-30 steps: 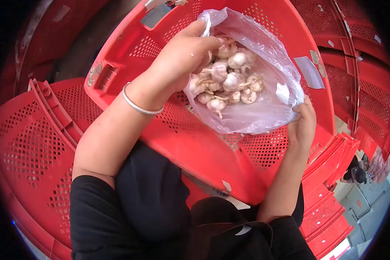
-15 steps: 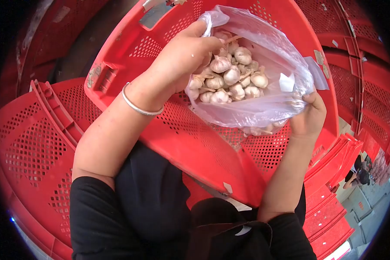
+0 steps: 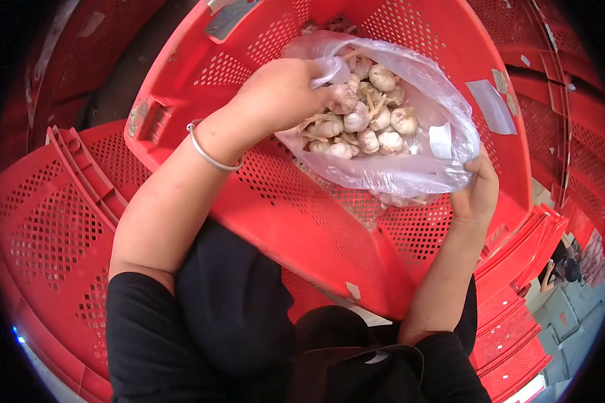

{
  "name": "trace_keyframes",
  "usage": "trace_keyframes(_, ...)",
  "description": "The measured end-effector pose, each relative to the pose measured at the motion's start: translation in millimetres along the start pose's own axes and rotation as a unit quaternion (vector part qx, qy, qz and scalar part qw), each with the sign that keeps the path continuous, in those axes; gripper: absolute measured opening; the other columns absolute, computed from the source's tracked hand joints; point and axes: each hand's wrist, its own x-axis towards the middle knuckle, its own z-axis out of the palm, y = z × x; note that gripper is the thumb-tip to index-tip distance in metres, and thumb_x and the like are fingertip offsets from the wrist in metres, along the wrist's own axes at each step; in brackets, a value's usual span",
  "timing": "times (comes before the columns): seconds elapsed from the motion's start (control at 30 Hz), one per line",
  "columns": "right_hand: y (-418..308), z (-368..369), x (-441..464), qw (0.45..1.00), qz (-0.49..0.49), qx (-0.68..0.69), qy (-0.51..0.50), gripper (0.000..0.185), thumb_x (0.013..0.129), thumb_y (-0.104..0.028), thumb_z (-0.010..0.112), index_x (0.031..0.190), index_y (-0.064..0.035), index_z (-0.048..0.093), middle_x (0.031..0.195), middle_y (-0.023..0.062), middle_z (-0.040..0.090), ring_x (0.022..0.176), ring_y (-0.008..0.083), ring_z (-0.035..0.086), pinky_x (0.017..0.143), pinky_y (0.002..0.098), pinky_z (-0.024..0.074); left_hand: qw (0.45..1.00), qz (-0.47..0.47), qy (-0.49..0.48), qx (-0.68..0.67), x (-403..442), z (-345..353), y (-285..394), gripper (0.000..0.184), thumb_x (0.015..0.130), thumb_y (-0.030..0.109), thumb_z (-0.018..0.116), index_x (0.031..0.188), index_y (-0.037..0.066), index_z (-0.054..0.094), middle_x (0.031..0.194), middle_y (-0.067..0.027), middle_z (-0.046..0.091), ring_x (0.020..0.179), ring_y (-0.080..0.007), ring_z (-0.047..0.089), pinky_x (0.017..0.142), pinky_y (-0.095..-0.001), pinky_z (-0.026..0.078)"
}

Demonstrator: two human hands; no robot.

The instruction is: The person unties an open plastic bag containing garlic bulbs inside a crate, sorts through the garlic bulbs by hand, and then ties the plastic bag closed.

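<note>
A clear plastic bag (image 3: 383, 176) full of garlic bulbs (image 3: 357, 117) is held with its mouth open over a red crate (image 3: 302, 245). My left hand (image 3: 286, 94) is closed on the bag's left rim, a fold of plastic showing by the thumb; its fingertips are partly hidden beside the bulbs. At the right rim, my right hand (image 3: 478, 188) pinches the plastic between thumb and fingers. A white paper slip (image 3: 440, 141) lies against the bag's inner right side. More garlic shows below the bag, inside the crate.
Another red perforated crate (image 3: 54, 228) stands at the left. Stacked red crates (image 3: 507, 329) rise at the lower right, with more along the upper right. A clear plastic strip (image 3: 492, 107) is on the crate's right wall. Another person (image 3: 556, 265) is far off at the right.
My left hand has shifted slightly down and left, and the bag's upper left rim has dropped with it. My right hand has moved a little lower, still gripping the bag.
</note>
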Motion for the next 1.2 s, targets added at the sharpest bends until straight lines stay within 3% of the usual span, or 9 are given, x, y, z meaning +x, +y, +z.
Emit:
trace_keyframes(0.07,1,-10,-3,0.999,0.029,0.019,-0.021,0.061,0.066,0.000,0.042,0.126,0.0087,0.043,0.121,0.0186,0.055,0.112,0.0292,0.053,0.101,0.0394,0.0401,0.956,-0.082,0.009,0.282,1,1,-9,0.031,0.079,0.024,0.064,0.092,-0.004,0.064,0.078,-0.0195,0.066,0.077,-0.0306,0.066,0.072,-0.0401,0.052)
trace_keyframes(0.2,1,-25,-9,0.996,0.071,0.028,-0.036,0.064,0.062,-0.001,0.042,0.126,0.0095,0.043,0.118,0.0202,0.056,0.108,0.0288,0.056,0.098,0.0384,0.0432,0.933,-0.105,0.060,0.340,2,4,-26,0.033,0.076,0.027,0.067,0.091,-0.002,0.060,0.089,-0.0228,0.065,0.084,-0.0372,0.064,0.075,-0.0447,0.052)
trace_keyframes(0.43,2,-33,-12,0.991,0.090,-0.019,-0.098,0.050,0.066,-0.003,0.042,0.114,0.0086,0.049,0.110,0.0178,0.058,0.099,0.0228,0.059,0.091,0.0328,0.0458,0.939,-0.180,-0.076,0.285,15,34,-51,0.037,0.074,0.031,0.067,0.094,0.000,0.065,0.087,-0.0183,0.067,0.082,-0.0329,0.066,0.073,-0.0424,0.054)
trace_keyframes(0.6,3,-37,-8,0.994,0.073,-0.032,-0.077,0.044,0.073,-0.005,0.045,0.115,0.0068,0.050,0.109,0.0154,0.059,0.097,0.0203,0.059,0.089,0.0313,0.0456,0.960,-0.151,0.005,0.234,22,52,-78,0.034,0.078,0.030,0.063,0.092,-0.001,0.066,0.087,-0.0208,0.066,0.083,-0.0344,0.066,0.074,-0.0440,0.052)
trace_keyframes(0.77,-2,-33,-10,0.997,0.004,-0.066,-0.037,0.035,0.081,-0.006,0.057,0.114,0.0034,0.052,0.109,0.0111,0.060,0.097,0.0165,0.058,0.087,0.0300,0.0449,0.989,-0.144,0.034,-0.015,28,42,-52,0.036,0.082,0.031,0.058,0.095,-0.002,0.066,0.085,-0.0238,0.065,0.081,-0.0369,0.065,0.071,-0.0423,0.050)
trace_keyframes(0.9,2,-49,-5,0.995,-0.053,-0.088,-0.019,0.031,0.084,-0.010,0.064,0.112,-0.0003,0.054,0.107,0.0073,0.062,0.096,0.0146,0.059,0.085,0.0294,0.0461,0.948,-0.055,0.017,-0.314,16,41,33,0.023,0.094,0.018,0.054,0.108,0.001,0.062,0.099,-0.0023,0.065,0.086,-0.0101,0.059,0.075,-0.0262,0.049)
trace_keyframes(1.0,3,-71,0,0.989,-0.089,-0.012,0.118,0.022,0.089,-0.009,0.058,0.110,-0.0021,0.058,0.102,0.0074,0.064,0.090,0.0152,0.061,0.081,0.0314,0.0486,0.932,-0.044,-0.135,-0.334,-9,15,134,0.024,0.094,0.019,0.056,0.108,0.000,0.059,0.094,-0.0034,0.064,0.084,-0.0083,0.057,0.072,-0.0244,0.049)
trace_keyframes(1.03,2,-79,2,0.988,-0.095,-0.012,0.120,0.022,0.089,-0.009,0.058,0.110,-0.0021,0.058,0.102,0.0074,0.064,0.090,0.0152,0.061,0.081,0.0314,0.0486,0.909,0.188,-0.055,-0.367,-17,31,144,0.023,0.094,0.017,0.056,0.110,0.000,0.056,0.097,-0.0045,0.063,0.086,-0.0094,0.058,0.073,-0.0251,0.048)
trace_keyframes(1.2,11,-128,3,0.972,-0.125,-0.005,0.199,0.026,0.090,-0.005,0.053,0.115,-0.0013,0.056,0.105,0.0095,0.063,0.092,0.0192,0.063,0.082,0.0335,0.0513,0.848,0.078,-0.086,-0.518,-10,14,160,0.020,0.095,0.015,0.052,0.108,0.002,0.058,0.094,-0.0025,0.063,0.084,-0.0078,0.058,0.071,-0.0255,0.049)
